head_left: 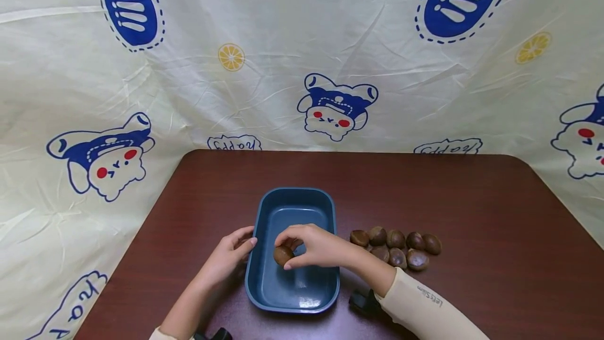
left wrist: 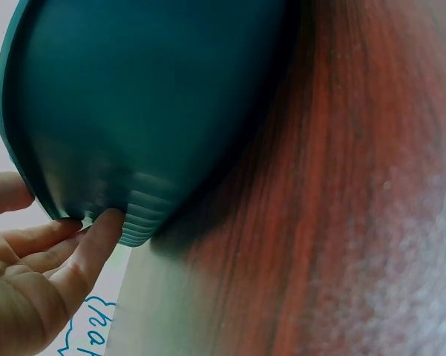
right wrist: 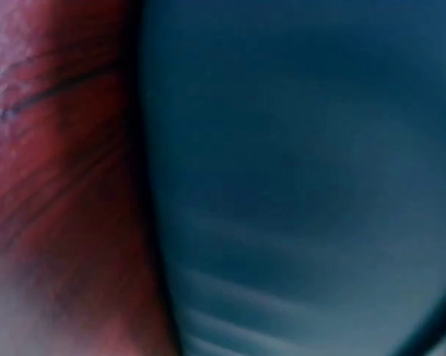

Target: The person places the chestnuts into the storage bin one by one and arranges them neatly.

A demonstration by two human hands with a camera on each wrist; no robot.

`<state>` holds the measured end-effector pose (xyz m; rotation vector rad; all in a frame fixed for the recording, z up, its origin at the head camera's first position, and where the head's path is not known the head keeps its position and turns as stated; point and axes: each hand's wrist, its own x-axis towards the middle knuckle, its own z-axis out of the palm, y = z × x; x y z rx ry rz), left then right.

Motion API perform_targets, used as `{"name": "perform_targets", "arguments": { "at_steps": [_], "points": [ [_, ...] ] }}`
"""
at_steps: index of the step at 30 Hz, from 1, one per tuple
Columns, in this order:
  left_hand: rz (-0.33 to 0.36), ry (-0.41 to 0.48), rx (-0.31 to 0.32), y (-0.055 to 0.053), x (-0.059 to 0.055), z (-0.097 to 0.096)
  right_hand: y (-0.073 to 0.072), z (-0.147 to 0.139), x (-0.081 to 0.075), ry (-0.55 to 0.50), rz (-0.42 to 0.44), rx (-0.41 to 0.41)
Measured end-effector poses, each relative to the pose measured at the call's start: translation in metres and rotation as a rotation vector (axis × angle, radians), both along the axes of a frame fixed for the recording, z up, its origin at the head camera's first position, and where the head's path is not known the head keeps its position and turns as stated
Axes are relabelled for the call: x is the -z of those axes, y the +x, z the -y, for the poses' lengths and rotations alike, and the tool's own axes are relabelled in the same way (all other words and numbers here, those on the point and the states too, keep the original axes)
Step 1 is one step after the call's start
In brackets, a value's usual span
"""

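A brown chestnut (head_left: 283,255) is pinched between the thumb and fingers of my right hand (head_left: 309,245), over the inside of a blue rectangular tray (head_left: 294,304). My left hand (head_left: 231,253) touches the tray's left side, its fingertips against the outer wall and the thumb by the rim. The left wrist view shows these fairly straight fingers (left wrist: 96,248) against the tray's wall (left wrist: 148,111). In the right wrist view the tray's side (right wrist: 282,163) fills most of the picture, and the right hand is out of sight there.
Several more chestnuts (head_left: 395,238) lie in two rows right of the tray, partly behind the right forearm. The dark red-brown table (head_left: 472,198) ends at a white printed cloth (head_left: 283,98). Black wrist-worn devices (head_left: 363,302) show at both wrists.
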<state>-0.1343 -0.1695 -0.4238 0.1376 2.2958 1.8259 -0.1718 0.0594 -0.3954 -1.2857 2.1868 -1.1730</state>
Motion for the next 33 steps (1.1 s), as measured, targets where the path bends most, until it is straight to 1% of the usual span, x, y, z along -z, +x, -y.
{"name": "perform_targets", "arguments": {
  "at_steps": [4,9,14,20,28,33],
  "points": [
    [0.010,0.004,0.001,0.000,0.001,0.001,-0.005,0.009,0.009,0.053,0.021,-0.023],
    [0.007,0.044,0.023,0.000,0.001,0.000,-0.007,0.017,0.017,0.118,0.031,-0.033],
    [0.006,0.072,0.022,0.001,0.001,0.000,-0.007,0.022,0.022,0.169,-0.002,-0.059],
    [0.006,0.086,0.030,0.001,0.003,0.001,-0.006,0.024,0.023,0.234,-0.034,-0.081],
    [0.003,0.083,0.025,0.000,0.004,0.002,-0.006,0.025,0.025,0.234,-0.033,-0.077],
    [0.005,0.085,0.028,0.000,0.004,0.001,-0.006,0.024,0.023,0.225,-0.004,-0.057]
  ]
}}
